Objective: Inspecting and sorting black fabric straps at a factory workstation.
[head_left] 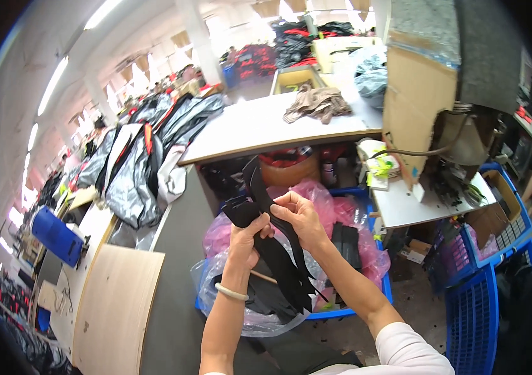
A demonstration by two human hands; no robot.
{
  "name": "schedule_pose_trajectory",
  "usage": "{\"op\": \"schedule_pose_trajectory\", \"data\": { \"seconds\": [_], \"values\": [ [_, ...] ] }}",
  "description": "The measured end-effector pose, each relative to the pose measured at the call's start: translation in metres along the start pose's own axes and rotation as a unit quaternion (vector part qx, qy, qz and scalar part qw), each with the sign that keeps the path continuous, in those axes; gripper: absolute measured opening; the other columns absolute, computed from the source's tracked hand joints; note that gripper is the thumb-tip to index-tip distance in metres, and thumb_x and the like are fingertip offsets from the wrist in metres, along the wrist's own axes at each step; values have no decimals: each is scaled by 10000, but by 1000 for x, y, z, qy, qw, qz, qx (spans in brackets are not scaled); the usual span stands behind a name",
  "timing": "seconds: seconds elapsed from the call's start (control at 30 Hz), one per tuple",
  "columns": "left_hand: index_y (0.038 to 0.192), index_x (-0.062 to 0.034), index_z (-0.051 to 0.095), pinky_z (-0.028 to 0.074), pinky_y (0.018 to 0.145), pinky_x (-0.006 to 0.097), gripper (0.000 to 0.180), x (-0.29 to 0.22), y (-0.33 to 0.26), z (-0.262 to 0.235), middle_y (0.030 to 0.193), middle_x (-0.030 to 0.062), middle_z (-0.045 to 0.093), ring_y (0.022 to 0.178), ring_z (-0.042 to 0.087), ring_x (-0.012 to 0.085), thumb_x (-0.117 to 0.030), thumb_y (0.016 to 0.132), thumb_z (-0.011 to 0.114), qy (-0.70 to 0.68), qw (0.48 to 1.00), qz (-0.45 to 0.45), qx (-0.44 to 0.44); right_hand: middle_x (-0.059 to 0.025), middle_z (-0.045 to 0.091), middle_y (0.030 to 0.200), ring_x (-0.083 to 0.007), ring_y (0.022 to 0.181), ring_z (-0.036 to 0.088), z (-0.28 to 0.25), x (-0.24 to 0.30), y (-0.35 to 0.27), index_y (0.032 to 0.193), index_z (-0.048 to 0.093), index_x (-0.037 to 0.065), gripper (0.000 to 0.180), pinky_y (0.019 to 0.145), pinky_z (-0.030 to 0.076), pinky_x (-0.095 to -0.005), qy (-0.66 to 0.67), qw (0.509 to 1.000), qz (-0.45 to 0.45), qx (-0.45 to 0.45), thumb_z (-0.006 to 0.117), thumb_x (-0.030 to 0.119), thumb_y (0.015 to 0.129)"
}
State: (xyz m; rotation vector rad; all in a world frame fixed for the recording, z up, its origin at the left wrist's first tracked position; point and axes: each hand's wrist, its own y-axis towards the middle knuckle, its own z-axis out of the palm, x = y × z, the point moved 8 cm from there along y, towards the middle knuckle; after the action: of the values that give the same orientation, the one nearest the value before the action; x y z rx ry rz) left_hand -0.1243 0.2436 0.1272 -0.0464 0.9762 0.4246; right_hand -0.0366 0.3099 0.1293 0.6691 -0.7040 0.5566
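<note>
The step in hand is judged to be the sorting or separating of black fabric strips (276, 247), and it is best done if the bundle is kept gripped near its top while a single strip is peeled off with the fingertips, so that the hanging ends are not tangled.

Beyond the hands, a long white worktable (260, 128) is seen, flat and smooth, with a crumpled brownish cloth (316, 104) lying on it. To the left of the hands, well apart, grey and black garments (135, 156) are heaped, glossy and slack. Below and left, a pale curved wooden board (116, 306) is laid. Directly beneath the hands, a blue plastic crate (380, 294) is set, lined with a thin, wrinkled pink plastic bag (341, 212) and a clear plastic bag (216, 281); more black pieces lie inside. To the right, blue latticed crates (472, 319) stand.

The black fabric strips are held between both hands above the crate: they are matte, flat and limp, cut long and narrow, with one end standing up above the hands and the rest hanging down. The left hand (246, 234) is closed around the bundle, a pale bangle (231, 292) being worn at its wrist. The right hand (300, 215) is closed in a pinch on the top of a strip, just beside the left.
</note>
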Motion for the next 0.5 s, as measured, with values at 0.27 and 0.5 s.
{"op": "schedule_pose_trajectory", "data": {
  "seconds": [0.27,0.5],
  "values": [
    [1066,7,586,447,530,222,383,56,-11,150,760,10,575,595,550,103,42,698,689,62,992,-31,105,-86,635,824,-167,632,636,-77,101,-71,947,553,22,119,546,515,-252,30,995,-57,-74,612,68,855],
    [1120,-3,583,446,517,220,460,113,-32,252,788,-11,580,597,528,70,43,682,713,99,981,-31,162,-38,620,814,-96,656,589,-143,172,-151,923,539,65,124,550,491,-218,54,957,-184,-217,630,104,849]
  ]
}}
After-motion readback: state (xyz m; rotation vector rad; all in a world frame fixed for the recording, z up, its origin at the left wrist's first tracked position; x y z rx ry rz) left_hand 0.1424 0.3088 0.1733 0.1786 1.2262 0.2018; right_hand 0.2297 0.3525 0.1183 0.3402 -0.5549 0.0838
